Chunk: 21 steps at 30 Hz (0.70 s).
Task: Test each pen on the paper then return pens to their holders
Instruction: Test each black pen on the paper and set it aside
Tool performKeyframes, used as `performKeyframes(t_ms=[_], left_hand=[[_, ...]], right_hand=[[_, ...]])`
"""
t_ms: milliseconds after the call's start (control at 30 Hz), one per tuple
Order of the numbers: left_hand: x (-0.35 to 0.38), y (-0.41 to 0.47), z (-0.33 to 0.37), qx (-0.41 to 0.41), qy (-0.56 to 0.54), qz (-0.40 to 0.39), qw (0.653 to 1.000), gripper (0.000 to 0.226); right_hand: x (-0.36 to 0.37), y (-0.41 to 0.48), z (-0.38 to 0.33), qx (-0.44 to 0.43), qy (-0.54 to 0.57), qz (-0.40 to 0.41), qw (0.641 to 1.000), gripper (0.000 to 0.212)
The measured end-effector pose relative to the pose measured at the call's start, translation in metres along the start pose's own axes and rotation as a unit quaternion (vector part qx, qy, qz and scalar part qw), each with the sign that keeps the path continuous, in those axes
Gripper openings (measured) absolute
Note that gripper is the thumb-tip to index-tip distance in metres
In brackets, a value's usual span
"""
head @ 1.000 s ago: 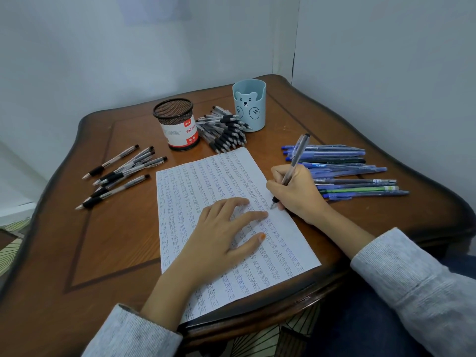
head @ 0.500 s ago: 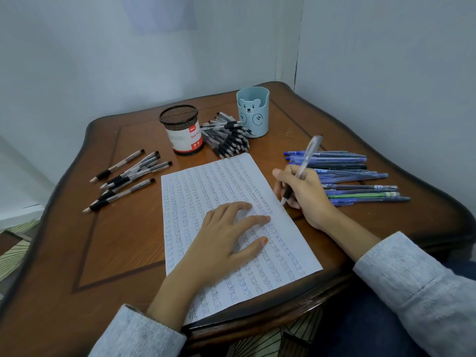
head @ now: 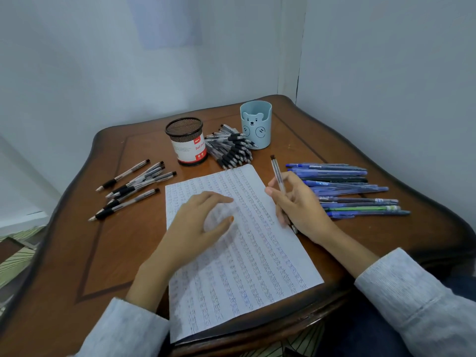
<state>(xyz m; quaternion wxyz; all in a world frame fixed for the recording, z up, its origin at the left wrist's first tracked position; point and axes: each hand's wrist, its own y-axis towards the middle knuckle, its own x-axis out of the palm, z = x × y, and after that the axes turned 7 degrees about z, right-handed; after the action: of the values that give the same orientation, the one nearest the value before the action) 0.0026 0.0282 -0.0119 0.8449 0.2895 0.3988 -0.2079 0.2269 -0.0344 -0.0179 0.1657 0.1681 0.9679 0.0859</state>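
Observation:
A sheet of paper covered with rows of small pen marks lies on the wooden table. My left hand is over its upper part, blurred, fingers apart. My right hand holds a clear pen with a black end above the paper's right edge, tip pointing down toward me. A black mesh holder and a light blue bear holder stand at the back. A heap of black-grip pens lies between them.
Several black-grip pens lie spread at the left of the paper. A row of blue and dark pens lies at the right, just behind my right hand. Walls close in behind and to the right of the table.
My right hand lifted the pen off the paper and turned it, its top now leaning toward the back left. My left hand has started to move over the sheet. The camera tilted up.

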Motion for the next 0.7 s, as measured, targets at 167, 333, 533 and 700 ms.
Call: performKeyframes(t_ms=[167,333,533,700], left_hand=[[-0.005,0.009,-0.02,-0.048,0.011,-0.03,0.998,0.03],[-0.001,0.008,-0.024,-0.043,0.03,-0.037,0.998,0.029],[-0.002,0.01,-0.027,-0.061,0.041,-0.053,0.996,0.036],[-0.004,0.011,-0.028,-0.068,0.028,-0.061,0.995,0.04]], right_hand=[[0.0,0.001,-0.005,-0.004,-0.009,-0.018,1.0,0.026],[0.002,0.0,-0.006,0.031,0.068,-0.05,0.996,0.029],[0.0,0.023,-0.008,0.049,0.042,-0.074,0.995,0.055],[0.008,0.071,-0.018,-0.03,-0.105,0.044,0.993,0.03]])
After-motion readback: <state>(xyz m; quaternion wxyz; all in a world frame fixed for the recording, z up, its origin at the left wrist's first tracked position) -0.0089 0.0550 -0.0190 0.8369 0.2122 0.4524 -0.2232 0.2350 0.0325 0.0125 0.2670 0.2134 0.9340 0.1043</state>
